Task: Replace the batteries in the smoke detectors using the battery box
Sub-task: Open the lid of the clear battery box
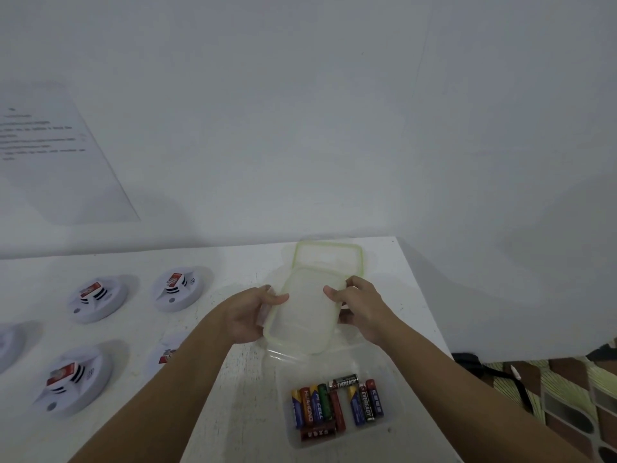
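Both hands hold a translucent lid [305, 310] with a pale green rim above the table; my left hand [255, 312] grips its left edge and my right hand [359, 304] grips its right edge. Below it, near the front edge, stands the clear open battery box [394, 372] with several coloured batteries [337, 404] lying inside. A second green-rimmed lid [329, 255] lies flat beyond the held one. Three white round smoke detectors with red labels sit to the left [177, 289], [96, 299], [71, 379]; another [167, 354] is mostly hidden by my left forearm.
A white table [233, 396] stands against a white wall. Part of one more detector [6, 345] shows at the left edge. A printed sheet [50, 152] hangs on the wall at left. To the right of the table, a patterned fabric [567, 412] and a black cable lie lower down.
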Demonstrator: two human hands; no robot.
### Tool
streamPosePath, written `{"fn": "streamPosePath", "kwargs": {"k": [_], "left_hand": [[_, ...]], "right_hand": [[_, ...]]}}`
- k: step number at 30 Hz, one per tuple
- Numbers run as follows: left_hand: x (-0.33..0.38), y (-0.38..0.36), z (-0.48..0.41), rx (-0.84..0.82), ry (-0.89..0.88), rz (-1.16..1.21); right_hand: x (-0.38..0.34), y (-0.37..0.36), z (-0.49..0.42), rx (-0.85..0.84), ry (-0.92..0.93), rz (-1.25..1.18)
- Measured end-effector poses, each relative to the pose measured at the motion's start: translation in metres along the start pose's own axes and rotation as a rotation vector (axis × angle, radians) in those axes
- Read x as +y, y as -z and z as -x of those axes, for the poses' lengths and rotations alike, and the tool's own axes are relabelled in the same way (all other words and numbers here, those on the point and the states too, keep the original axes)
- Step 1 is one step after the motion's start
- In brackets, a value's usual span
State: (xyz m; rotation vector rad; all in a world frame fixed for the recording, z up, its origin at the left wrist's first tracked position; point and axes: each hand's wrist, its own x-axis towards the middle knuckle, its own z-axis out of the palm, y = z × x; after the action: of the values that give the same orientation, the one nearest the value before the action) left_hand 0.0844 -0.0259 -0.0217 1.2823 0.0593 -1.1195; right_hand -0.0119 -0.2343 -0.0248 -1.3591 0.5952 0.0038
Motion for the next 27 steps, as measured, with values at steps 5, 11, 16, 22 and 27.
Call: {"fn": "streamPosePath", "kwargs": {"k": [5, 11, 16, 22, 27], "left_hand": [[0.003, -0.004, 0.008, 0.100, -0.108, -0.133], [-0.008, -0.008, 0.010, 0.388, -0.319, -0.452], [-0.002, -0.016, 0.011, 0.469, -0.323, -0.574], [0.004, -0.024, 0.011, 0.508, -0.316, -0.696], [0.008, -0.028, 0.012, 0.517, -0.313, -0.757]], "right_hand": [[0.001, -0.002, 0.000, 0.025, 0.028, 0.023], [-0.002, -0.002, 0.001, 0.002, 0.010, -0.019], [-0.002, -0.002, 0.000, 0.013, -0.039, -0.037], [-0.002, 0.000, -0.004, -0.015, -0.111, -0.075], [0.002, 0.000, -0.012, 0.115, -0.061, -0.072]]}}
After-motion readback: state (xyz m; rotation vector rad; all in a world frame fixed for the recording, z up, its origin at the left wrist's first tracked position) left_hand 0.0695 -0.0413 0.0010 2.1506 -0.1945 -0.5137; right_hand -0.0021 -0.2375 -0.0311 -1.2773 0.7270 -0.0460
